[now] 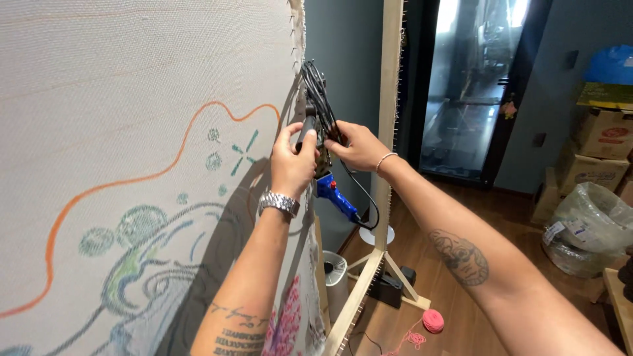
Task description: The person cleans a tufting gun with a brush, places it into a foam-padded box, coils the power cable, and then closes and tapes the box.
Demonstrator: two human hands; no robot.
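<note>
Two hands meet at the right edge of a stretched canvas, both closed on one tool. The left hand has its fingers wrapped together around the dark upper grip of a tufting gun, thumb up along the grip. The right hand has its fingers pinched on the black cord bundle where it meets the gun body.

The gun sits at chest height, just beside the canvas edge, with its blue lower handle hanging free below both hands. A black cable runs down from that handle toward the floor.

Handling judgement: the gun looks rigid and fairly heavy for its size, so the two handles are the sound places to hold it. The cord bundle is soft and loose; it will slip and uncoil, and it should not carry the tool's weight.

Farther out, a wristwatch sits on the left wrist and a thin bracelet on the right. A wooden frame stands behind the hands. A pink yarn ball lies on the wooden floor near the frame's foot, with cardboard boxes well apart at right.
</note>
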